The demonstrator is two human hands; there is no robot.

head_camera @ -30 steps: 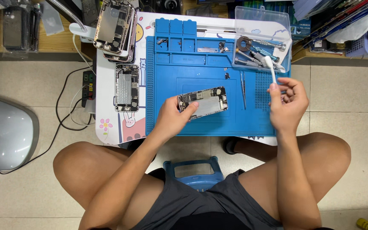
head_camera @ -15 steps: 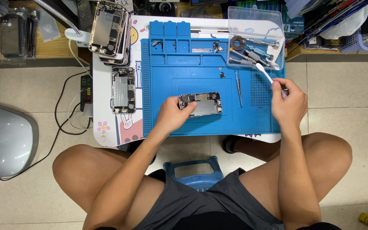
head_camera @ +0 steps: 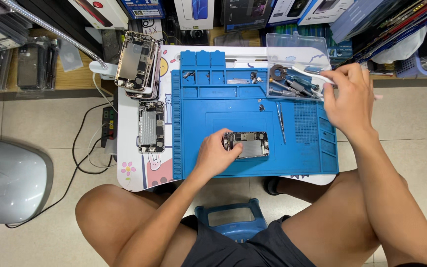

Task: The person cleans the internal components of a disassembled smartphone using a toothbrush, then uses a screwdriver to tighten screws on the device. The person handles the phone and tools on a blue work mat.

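Observation:
An opened phone housing [head_camera: 249, 144] lies on the blue work mat [head_camera: 213, 109]. My left hand [head_camera: 217, 155] rests on its left end, fingers pressing it down. My right hand [head_camera: 348, 101] is at the mat's far right corner, holding a thin white tool [head_camera: 310, 72] whose tip reaches into the clear plastic tray [head_camera: 297, 55]. The tray holds screwdrivers and a round reel. A pair of tweezers [head_camera: 281, 122] lies on the mat just right of the phone.
Left of the mat sit another opened phone housing [head_camera: 151, 126] and a stack of housings [head_camera: 137, 64]. A lamp arm [head_camera: 50, 28], a power strip with cables [head_camera: 108, 127], a grey domed object [head_camera: 11, 180] on the floor and a blue stool [head_camera: 231, 222] surround the small table.
My right hand has moved from beside the mat's right edge up and away to the clear tray, carrying the white tool. My left hand stays on the phone housing.

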